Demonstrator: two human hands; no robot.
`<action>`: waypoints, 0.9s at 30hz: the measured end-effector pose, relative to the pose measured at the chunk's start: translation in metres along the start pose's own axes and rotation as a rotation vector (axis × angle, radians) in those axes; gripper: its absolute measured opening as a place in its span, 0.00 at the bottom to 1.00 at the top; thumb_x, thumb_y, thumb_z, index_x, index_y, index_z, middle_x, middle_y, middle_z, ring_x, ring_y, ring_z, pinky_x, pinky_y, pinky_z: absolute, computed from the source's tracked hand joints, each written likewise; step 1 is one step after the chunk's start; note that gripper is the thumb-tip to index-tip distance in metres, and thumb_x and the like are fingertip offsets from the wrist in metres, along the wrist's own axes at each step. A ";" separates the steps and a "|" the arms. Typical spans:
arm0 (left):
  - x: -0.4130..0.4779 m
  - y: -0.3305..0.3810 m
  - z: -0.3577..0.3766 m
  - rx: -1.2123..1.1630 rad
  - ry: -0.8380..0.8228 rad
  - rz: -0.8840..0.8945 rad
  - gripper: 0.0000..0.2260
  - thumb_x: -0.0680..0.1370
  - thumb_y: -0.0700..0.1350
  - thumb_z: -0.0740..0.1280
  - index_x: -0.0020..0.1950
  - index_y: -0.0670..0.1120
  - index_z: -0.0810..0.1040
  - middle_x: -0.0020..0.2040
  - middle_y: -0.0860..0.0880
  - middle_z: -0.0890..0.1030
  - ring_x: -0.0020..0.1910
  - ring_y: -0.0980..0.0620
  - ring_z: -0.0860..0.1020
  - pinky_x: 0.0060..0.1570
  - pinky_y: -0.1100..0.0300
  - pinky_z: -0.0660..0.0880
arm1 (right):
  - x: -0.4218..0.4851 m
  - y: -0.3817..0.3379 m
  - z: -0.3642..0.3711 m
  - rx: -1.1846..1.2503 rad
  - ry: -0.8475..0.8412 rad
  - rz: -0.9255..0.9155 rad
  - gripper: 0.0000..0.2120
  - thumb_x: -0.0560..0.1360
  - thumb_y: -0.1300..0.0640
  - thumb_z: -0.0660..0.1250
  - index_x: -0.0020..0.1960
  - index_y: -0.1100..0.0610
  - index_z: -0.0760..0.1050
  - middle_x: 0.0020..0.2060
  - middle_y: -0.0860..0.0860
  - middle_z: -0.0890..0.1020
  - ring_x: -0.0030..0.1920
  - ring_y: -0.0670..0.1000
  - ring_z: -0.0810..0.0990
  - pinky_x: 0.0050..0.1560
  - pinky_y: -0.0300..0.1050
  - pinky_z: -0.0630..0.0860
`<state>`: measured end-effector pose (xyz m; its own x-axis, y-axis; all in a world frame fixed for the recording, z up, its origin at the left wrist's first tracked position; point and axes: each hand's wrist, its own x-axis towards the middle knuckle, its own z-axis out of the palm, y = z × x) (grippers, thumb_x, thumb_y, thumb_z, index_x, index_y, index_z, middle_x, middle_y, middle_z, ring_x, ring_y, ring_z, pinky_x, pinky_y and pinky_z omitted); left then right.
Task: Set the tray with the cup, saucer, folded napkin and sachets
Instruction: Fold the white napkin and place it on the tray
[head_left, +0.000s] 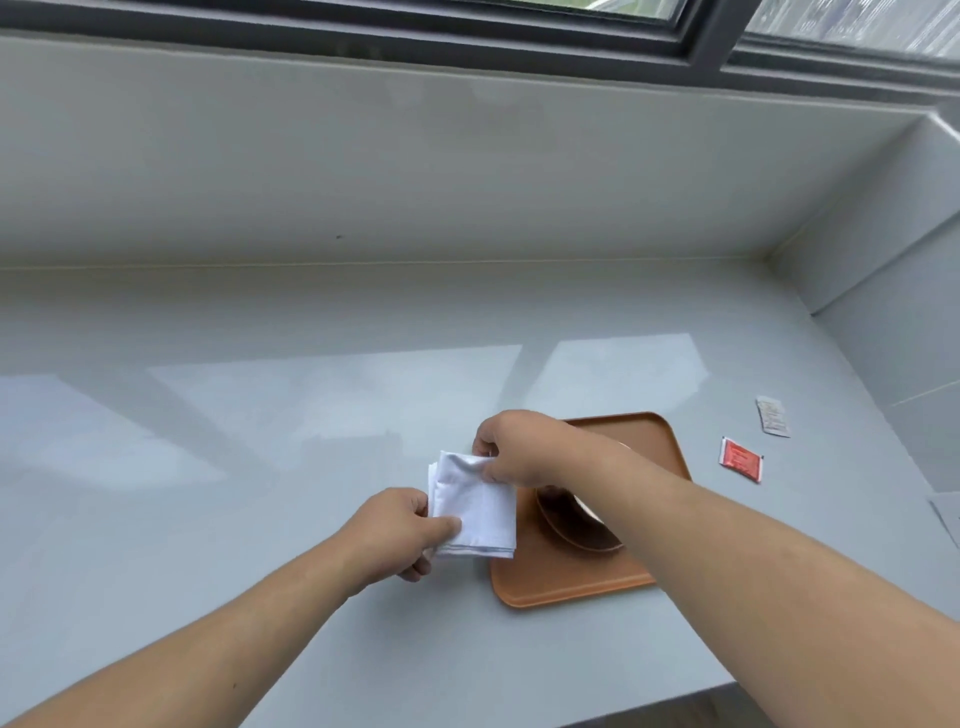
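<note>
Left hand (397, 532) and right hand (511, 447) both pinch the folded white napkin (475, 506) at the orange tray's (566, 587) 9 o'clock edge; red sachet (741, 459) lies at 3 o'clock.

- Your left hand (395, 530) comes in from 7 o'clock, its grip pinched shut, thumb on top, knuckles turned up.
- Your right hand (511, 447) crosses in from 4 o'clock, fingertips pinched, forearm bare and outstretched.

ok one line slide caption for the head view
Both hands fold a white napkin beside the orange tray; two sachets wait aside.
</note>
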<state>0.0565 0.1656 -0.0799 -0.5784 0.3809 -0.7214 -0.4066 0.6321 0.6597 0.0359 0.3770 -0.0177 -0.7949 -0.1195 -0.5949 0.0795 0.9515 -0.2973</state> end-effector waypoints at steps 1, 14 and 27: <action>0.000 -0.003 0.007 0.035 0.008 -0.005 0.13 0.74 0.51 0.73 0.44 0.41 0.79 0.33 0.48 0.83 0.29 0.51 0.83 0.30 0.59 0.79 | -0.002 0.003 0.004 -0.042 -0.009 -0.021 0.07 0.75 0.55 0.67 0.52 0.52 0.79 0.46 0.49 0.82 0.45 0.53 0.79 0.38 0.44 0.73; 0.011 -0.008 0.053 0.168 0.032 -0.055 0.14 0.69 0.58 0.73 0.38 0.47 0.78 0.29 0.49 0.80 0.25 0.50 0.75 0.29 0.59 0.73 | -0.004 0.027 0.024 -0.282 -0.076 -0.060 0.08 0.76 0.56 0.66 0.53 0.54 0.80 0.46 0.52 0.84 0.46 0.56 0.82 0.36 0.46 0.72; 0.009 -0.011 0.058 0.300 0.107 -0.016 0.17 0.71 0.58 0.73 0.33 0.49 0.72 0.29 0.52 0.76 0.26 0.52 0.72 0.32 0.58 0.67 | -0.007 0.022 0.027 -0.302 -0.003 -0.109 0.07 0.77 0.57 0.65 0.49 0.56 0.81 0.44 0.53 0.84 0.45 0.57 0.82 0.44 0.49 0.79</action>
<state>0.0970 0.2008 -0.1059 -0.6512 0.3062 -0.6943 -0.1983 0.8145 0.5452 0.0595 0.3912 -0.0406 -0.7872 -0.2257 -0.5739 -0.1887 0.9741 -0.1242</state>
